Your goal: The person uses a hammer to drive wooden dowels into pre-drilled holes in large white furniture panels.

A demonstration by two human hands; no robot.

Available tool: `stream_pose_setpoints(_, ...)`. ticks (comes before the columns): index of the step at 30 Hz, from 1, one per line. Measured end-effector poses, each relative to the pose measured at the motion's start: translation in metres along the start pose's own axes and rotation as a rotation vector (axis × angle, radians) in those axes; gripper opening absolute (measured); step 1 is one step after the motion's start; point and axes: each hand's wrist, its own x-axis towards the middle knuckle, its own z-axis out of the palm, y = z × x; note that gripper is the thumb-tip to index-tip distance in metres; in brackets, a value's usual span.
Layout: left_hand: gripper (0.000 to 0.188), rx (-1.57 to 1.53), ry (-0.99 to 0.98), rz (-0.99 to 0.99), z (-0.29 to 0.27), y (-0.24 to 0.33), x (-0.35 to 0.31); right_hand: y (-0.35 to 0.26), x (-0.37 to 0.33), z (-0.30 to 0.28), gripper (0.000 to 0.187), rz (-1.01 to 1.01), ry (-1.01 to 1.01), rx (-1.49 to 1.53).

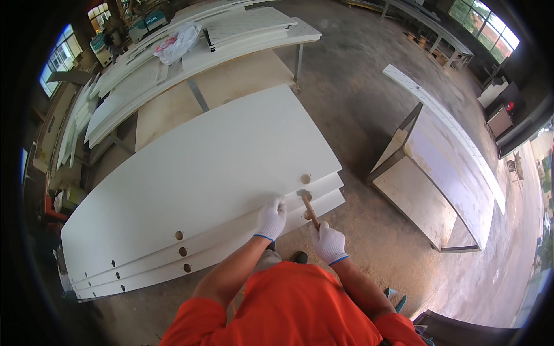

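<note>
Three long white panels (213,155) lie stacked in front of me, each set back a little from the one below. Round holes (305,179) run along their near edges. My right hand (329,241), in a white knitted glove with a blue cuff, grips a hammer (312,211) by its wooden handle. The small dark hammer head is over the stepped panel edges near the right-end holes. My left hand (272,218), gloved the same way, is closed at the near edge of the top panel. Whatever its fingers may hold is hidden.
Behind the stack, a long table (248,49) carries more white boards and a crumpled plastic bag (179,44). On the right stands a metal-framed table (447,167) with a long white strip (444,121) along its far edge. A workbench (430,29) stands at the back right.
</note>
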Motion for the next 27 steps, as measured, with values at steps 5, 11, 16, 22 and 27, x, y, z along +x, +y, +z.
stream_pose_setpoints(5, 0.010, -0.099, -0.036, -0.031, -0.007, 0.011, 0.026, 0.033, 0.012, 0.029, 0.045, 0.005, -0.049, 0.008)
stream_pose_setpoints(11, 0.008, 0.058, -0.017, 0.117, 0.018, 0.030, 0.082, 0.043, -0.015, 0.023, 0.039, 0.112, 0.028, 0.235)
stream_pose_setpoints(16, 0.006, 0.061, 0.035, 0.236, 0.045, 0.033, 0.107, 0.048, -0.011, 0.027, 0.034, 0.148, 0.153, 0.408)
stream_pose_setpoints(22, 0.006, 0.053, 0.017, 0.368, 0.057, 0.026, 0.115, 0.029, 0.010, 0.005, 0.037, 0.140, 0.172, 0.470)
stream_pose_setpoints(27, 0.010, 0.046, -0.047, 0.367, 0.056, 0.031, 0.116, 0.011, 0.029, -0.006, 0.042, 0.143, 0.133, 0.426)
